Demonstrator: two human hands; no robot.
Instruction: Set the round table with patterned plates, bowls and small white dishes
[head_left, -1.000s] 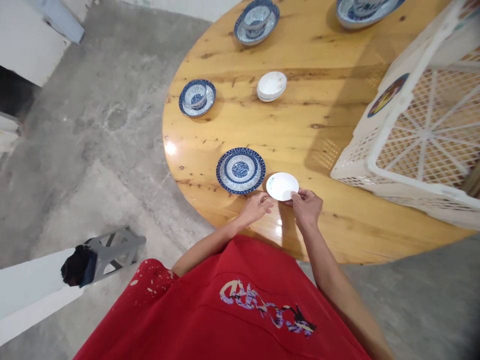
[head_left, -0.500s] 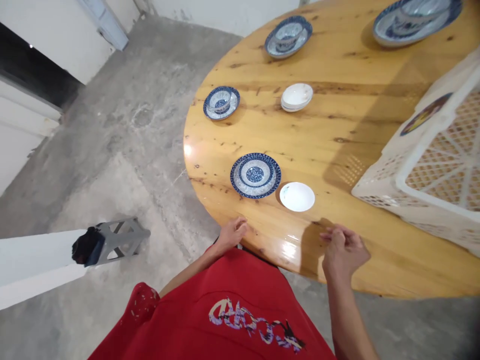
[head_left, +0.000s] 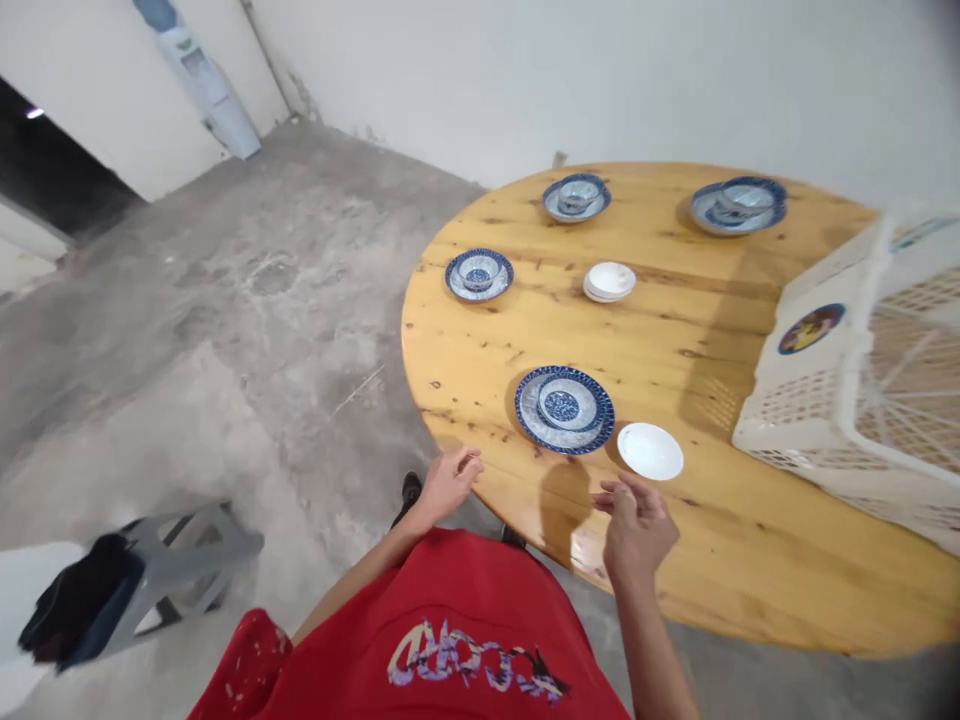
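My right hand hovers over the near part of the table, just below a white bowl; its fingers are loosely bent and apart, with nothing in them. At the table's near left edge is my left hand, empty too, its fingers slightly curled. Left of the white bowl lies a blue-rimmed plate with a blue-and-white patterned bowl on it. Neither hand touches the dishes.
Three more plate-and-bowl sets, including one at the left, stand farther back on the wooden table. Small white bowls are stacked mid-table. A white plastic crate occupies the right side. A grey stool holds dark cloth.
The view has tilted up, showing more wall and the table's far edge. My right hand has moved left, closer to the white bowl. The dishes keep their places on the table.
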